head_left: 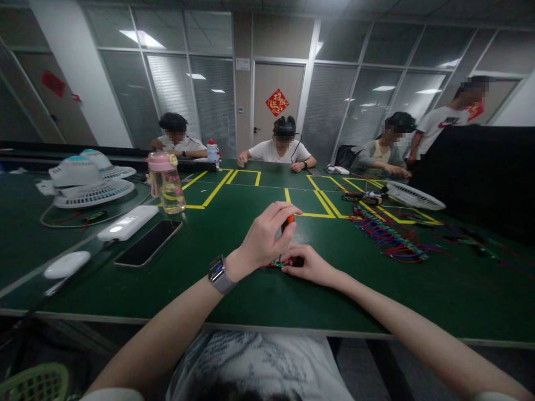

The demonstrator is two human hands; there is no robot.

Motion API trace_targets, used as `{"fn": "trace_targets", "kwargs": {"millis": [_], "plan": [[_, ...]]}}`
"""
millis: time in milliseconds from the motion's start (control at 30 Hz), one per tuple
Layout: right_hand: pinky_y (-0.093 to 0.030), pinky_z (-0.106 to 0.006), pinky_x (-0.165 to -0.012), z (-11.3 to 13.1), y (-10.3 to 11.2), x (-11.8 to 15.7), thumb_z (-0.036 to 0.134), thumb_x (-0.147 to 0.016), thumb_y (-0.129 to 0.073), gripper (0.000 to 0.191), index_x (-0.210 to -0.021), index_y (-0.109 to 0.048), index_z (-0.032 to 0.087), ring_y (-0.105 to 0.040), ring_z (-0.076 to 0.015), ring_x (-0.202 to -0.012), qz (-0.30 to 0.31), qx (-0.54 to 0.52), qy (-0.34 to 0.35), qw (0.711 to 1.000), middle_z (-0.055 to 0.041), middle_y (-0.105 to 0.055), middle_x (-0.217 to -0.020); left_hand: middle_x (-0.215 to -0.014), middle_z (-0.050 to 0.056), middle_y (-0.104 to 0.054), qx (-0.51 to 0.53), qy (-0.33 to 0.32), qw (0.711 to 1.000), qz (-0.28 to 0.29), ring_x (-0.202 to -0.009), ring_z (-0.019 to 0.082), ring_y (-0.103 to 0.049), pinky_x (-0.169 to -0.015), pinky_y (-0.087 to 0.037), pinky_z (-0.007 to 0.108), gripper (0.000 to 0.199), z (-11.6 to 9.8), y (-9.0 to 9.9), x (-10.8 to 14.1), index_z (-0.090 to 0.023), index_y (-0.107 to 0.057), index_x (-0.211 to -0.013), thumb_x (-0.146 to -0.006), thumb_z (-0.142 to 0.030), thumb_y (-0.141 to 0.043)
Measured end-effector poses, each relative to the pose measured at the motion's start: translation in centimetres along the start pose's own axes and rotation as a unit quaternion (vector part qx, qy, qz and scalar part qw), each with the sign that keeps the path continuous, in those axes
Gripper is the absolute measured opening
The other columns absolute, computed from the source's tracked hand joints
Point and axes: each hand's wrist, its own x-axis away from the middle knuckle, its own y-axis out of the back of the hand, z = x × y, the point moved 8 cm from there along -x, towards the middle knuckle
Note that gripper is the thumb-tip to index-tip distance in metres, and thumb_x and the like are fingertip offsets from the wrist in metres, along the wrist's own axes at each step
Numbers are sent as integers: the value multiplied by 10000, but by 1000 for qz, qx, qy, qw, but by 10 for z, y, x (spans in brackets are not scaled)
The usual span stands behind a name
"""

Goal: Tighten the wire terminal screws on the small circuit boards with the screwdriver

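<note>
My left hand (271, 231), with a watch on its wrist, is closed around a screwdriver (291, 219) with an orange and black handle. The screwdriver stands roughly upright, and its lower end points down at a small green circuit board (277, 265) on the table. Red wire shows at the board's left end. The fingertips of my right hand (307, 264) grip the board's right side and steady it low over the tabletop. Fingers cover much of the board, so the exact spot under the screwdriver's tip is hidden.
On the left of the green table (175, 301) lie a phone (149, 243), a white power bank (127, 223), a white case (67, 264), a pink-lidded bottle (166, 184) and fans (94, 186). Wired circuit boards (393, 236) are piled right. Several people sit or stand beyond.
</note>
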Motion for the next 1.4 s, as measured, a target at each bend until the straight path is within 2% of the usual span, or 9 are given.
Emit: {"fn": "trace_targets", "kwargs": {"millis": [100, 200, 333, 433, 667, 800, 1000, 1200, 1400], "plan": [[-472, -256, -609, 0, 0, 0, 250, -771, -683, 140, -870, -713, 155, -555, -126, -658, 2, 0, 2, 1000, -32, -620, -776, -1072, 81, -645, 78, 42, 996, 2, -1014, 155, -605, -887, -496, 319, 291, 4, -1, -1, -161, -579, -1129, -953, -151, -347], [-464, -253, -603, 0, 0, 0, 249, -772, -685, 143, -881, -714, 161, -549, -125, -655, 3, 5, 4, 1000, -27, -614, -768, -995, 65, -662, 82, 41, 996, -7, -922, 142, -626, -820, -509, 288, 249, 3, -1, -1, -164, -597, -1109, -947, -172, -408], [-452, -247, -594, 0, 0, 0, 231, -768, -683, 139, -883, -719, 162, -538, -119, -642, 3, 12, -2, 1000, -22, -607, -763, -891, 52, -613, -40, -26, 999, -20, -816, 142, -584, -723, -500, 274, 191, -1, 2, 1, -170, -625, -1005, -906, -304, -532], [-437, -242, -577, 0, 0, 0, 215, -757, -685, 140, -880, -724, 160, -528, -112, -621, 4, 11, -3, 1000, -22, -618, -763, -788, 50, -561, -140, -71, 987, -18, -730, 161, -539, -639, -474, 285, 279, -3, 3, 3, -148, -630, -897, -869, -416, -559], [-466, -259, -611, 2, 0, -1, 236, -766, -680, 147, -875, -722, 146, -550, -127, -661, 4, -5, -2, 1000, -34, -600, -773, -1129, 148, -604, -236, -84, 967, 49, -968, 218, -583, -806, -493, 365, 382, 1, -5, 1, -92, -505, -1242, -892, -118, -352], [-475, -263, -616, 2, 0, 0, 232, -767, -680, 141, -866, -718, 139, -556, -128, -664, 6, -12, -4, 1000, -40, -596, -785, -1099, 125, -620, -232, -86, 968, 42, -939, 203, -597, -805, -498, 346, 348, 3, -4, 1, -100, -469, -1252, -917, -183, -428], [-473, -262, -620, 1, 0, 0, 227, -767, -681, 139, -869, -716, 139, -551, -126, -661, 10, -9, -2, 1000, -38, -602, -784, -967, 93, -655, -246, -105, 963, 33, -841, 210, -594, -737, -481, 345, 305, -1, -1, -1, -123, -546, -1077, -909, -374, -502], [-475, -264, -628, 0, -1, 0, 220, -764, -682, 133, -867, -712, 142, -556, -130, -673, 9, -16, 1, 1000, -41, -609, -795, -1135, 134, -629, -263, -127, 955, 42, -978, 226, -579, -832, -465, 360, 316, -5, -4, -1, -73, -509, -1199, -908, -135, -400], [-469, -255, -614, -1, 0, 0, 216, -752, -692, 123, -847, -710, 140, -552, -126, -657, 1, -16, -2, 1000, -32, -608, -767, -1010, 102, -649, -261, -146, 953, 37, -863, 195, -580, -761, -462, 332, 298, -13, -4, -1, -101, -514, -1181, -935, -258, -449]]}}
